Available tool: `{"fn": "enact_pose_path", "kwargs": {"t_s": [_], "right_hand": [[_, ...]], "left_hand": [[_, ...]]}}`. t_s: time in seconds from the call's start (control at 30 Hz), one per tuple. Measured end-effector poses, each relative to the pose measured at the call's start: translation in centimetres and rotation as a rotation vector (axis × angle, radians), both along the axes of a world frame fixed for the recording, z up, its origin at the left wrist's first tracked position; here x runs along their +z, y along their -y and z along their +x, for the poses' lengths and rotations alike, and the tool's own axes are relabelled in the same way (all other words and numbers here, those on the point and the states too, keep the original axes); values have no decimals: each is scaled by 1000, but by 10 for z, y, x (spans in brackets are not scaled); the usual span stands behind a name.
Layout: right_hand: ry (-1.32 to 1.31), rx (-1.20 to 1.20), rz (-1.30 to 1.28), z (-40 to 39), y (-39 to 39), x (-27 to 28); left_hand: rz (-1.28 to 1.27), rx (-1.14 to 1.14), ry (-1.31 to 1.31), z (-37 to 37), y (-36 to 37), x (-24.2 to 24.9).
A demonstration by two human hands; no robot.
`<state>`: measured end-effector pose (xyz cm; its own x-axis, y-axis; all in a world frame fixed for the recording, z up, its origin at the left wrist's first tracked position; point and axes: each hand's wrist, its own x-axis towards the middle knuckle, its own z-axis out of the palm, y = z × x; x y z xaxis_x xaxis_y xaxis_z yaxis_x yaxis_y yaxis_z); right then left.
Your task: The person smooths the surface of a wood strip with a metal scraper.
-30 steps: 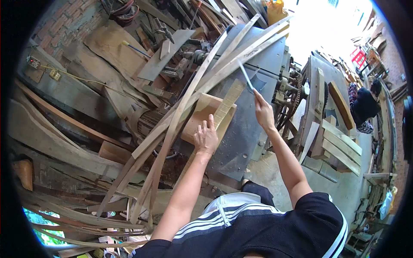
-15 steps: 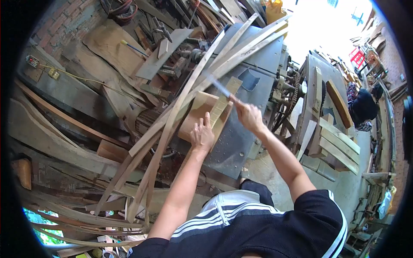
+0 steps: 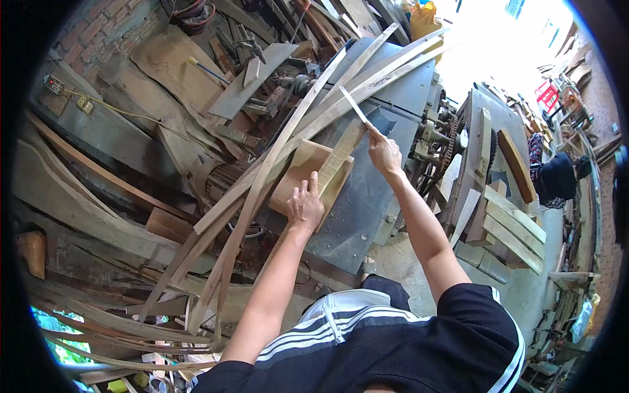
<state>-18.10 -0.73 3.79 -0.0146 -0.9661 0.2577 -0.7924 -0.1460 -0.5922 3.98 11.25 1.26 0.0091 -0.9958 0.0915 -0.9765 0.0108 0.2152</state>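
My left hand (image 3: 305, 204) presses on the lower end of a wooden strip (image 3: 342, 152), its index finger stretched along it and the other fingers bent. The strip lies slanted across a wider, hollowed wooden piece (image 3: 298, 167), and its far end sticks out past that piece. Both rest on a dark metal machine table (image 3: 347, 229). In my right hand (image 3: 384, 156), closed around the handle, is a tool with a long, narrow, flat metal blade (image 3: 354, 103). The blade points up and left, close beside the strip's far end.
Long thin wood lengths (image 3: 288, 147) cross the machine table on the left and behind. A chain-driven mechanism (image 3: 445, 134) sits at its right edge. Further right, pale boards (image 3: 514, 229) lie stacked near another person in a dark hat (image 3: 557, 178). Timber fills the left side.
My right hand has shifted slightly right and up, and the tool blade, blurred before, now shows sharply and further up. My left hand stays on the strip.
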Motion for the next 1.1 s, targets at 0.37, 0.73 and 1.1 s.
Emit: {"fn": "enact_pose_path", "kwargs": {"t_s": [0.37,0.73,1.1], "right_hand": [[-39,80,36,-9,-13,0],[-193,151,-93,0,-24,-16],[307,-22,91,-14,-28,-71]], "left_hand": [[6,-13,18,1,2,4],[-14,36,10,-6,7,5],[-63,12,4,-3,4,0]]}}
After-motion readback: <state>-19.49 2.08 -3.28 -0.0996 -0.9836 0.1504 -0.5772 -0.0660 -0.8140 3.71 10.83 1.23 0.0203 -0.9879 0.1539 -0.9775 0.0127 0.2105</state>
